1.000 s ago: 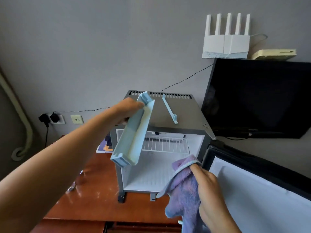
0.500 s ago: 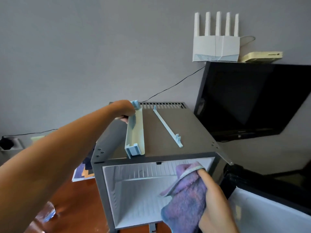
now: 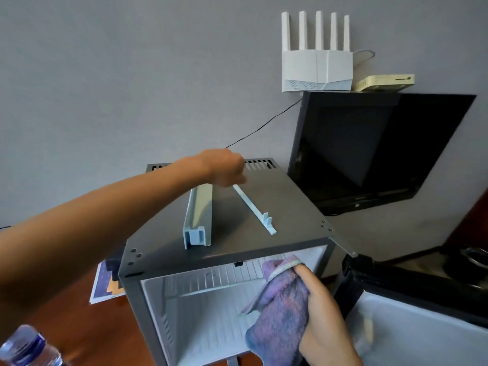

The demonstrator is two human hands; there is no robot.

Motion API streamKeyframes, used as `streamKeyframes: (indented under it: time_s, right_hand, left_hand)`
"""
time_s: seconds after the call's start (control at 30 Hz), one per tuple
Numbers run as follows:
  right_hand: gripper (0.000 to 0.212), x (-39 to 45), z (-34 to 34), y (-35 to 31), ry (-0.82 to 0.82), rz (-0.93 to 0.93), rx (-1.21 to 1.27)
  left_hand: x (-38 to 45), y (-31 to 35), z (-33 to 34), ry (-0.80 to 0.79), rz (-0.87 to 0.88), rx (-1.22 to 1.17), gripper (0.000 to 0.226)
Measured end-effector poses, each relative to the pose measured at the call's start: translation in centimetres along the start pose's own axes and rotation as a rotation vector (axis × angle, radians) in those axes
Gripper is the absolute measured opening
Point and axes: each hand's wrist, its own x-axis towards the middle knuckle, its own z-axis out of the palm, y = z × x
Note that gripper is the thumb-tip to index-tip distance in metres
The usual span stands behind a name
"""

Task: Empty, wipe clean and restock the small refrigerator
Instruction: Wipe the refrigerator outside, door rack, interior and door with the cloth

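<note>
The small grey refrigerator [image 3: 264, 207] stands on a wooden desk with its door [image 3: 422, 326] swung open to the right. Its white interior [image 3: 211, 313] holds only a wire shelf. On its top lie a light-blue door shelf bin [image 3: 199, 220] and, to the right, a thin light-blue rail [image 3: 254, 207]. My left hand [image 3: 224, 167] reaches over the far ends of both with its fingers curled downward; what they touch is hidden. My right hand [image 3: 324, 313] grips a purple cloth [image 3: 280, 313] in front of the open compartment.
A black TV [image 3: 369, 149] hangs just right of the refrigerator, with a white router [image 3: 317, 67] and a beige box [image 3: 383, 81] above it. A water bottle [image 3: 26, 347] shows at the lower left. A printed booklet [image 3: 105, 286] lies on the desk [image 3: 79, 326].
My left hand carried the bin up and laid it flat on the refrigerator top, then shifted right toward the rail's far end. The view moved closer. The cloth hand stayed near the opening.
</note>
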Motion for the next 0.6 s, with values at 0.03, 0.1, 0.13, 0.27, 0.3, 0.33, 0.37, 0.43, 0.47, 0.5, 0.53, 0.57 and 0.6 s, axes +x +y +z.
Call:
streamKeyframes:
  time_s: [0.03, 0.1, 0.13, 0.27, 0.3, 0.33, 0.37, 0.43, 0.47, 0.5, 0.53, 0.57, 0.6]
  right_hand:
    - [0.04, 0.0, 0.0, -0.1, -0.038, -0.001, 0.044]
    - [0.043, -0.2, -0.2, -0.5, -0.05, 0.004, 0.052]
    - [0.043, -0.5, -0.4, -0.6, -0.052, 0.011, 0.066]
    - [0.044, -1.6, -1.8, -0.3, -0.071, 0.043, 0.068]
    - [0.045, -1.9, -2.1, -0.2, -0.064, 0.054, 0.07]
    - [0.046, -2.2, -2.5, 0.1, -0.06, 0.058, 0.063]
    - [0.047, -2.5, -2.9, 0.2, -0.061, 0.054, 0.051]
    - [0.048, -3.5, -3.5, 0.2, -0.067, 0.052, 0.048]
    - [0.05, -4.0, -3.6, 0.3, -0.085, 0.044, 0.072]
    - [0.05, -4.4, -3.8, 0.2, -0.103, 0.022, 0.111]
    - [0.048, -5.1, -4.1, 0.1, -0.126, -0.003, 0.154]
    - [0.045, -5.4, -4.4, 0.0, -0.125, -0.029, 0.158]
    - [0.043, -5.6, -4.8, 0.0, -0.1, -0.038, 0.131]
  left_hand:
    - [-0.4, 1.7, 0.0, -0.141, 0.08, -0.142, 0.037]
    - [-1.4, 4.8, 0.2, -0.339, 0.161, -0.26, 0.044]
    - [-1.7, 5.9, 0.5, -0.377, 0.174, -0.246, 0.052]
    - [-2.7, 8.1, 1.3, -0.295, 0.151, -0.139, 0.048]
    - [-3.1, 8.4, 1.3, -0.269, 0.143, -0.126, 0.042]
    - [-3.5, 8.5, 1.4, -0.25, 0.136, -0.124, 0.036]
    - [-4.2, 8.7, 1.4, -0.229, 0.131, -0.125, 0.033]
    - [-6.0, 9.0, 1.5, -0.157, 0.113, -0.135, 0.029]
    - [-7.1, 9.2, 1.4, -0.103, 0.101, -0.162, 0.027]
    - [-8.4, 9.3, 1.3, -0.048, 0.084, -0.223, 0.023]
    - [-10.0, 9.6, 1.2, 0.003, 0.057, -0.307, 0.019]
    - [-11.7, 9.8, 1.1, 0.057, 0.034, -0.399, 0.015]
    - [-13.6, 10.3, 1.0, 0.112, 0.007, -0.49, 0.014]
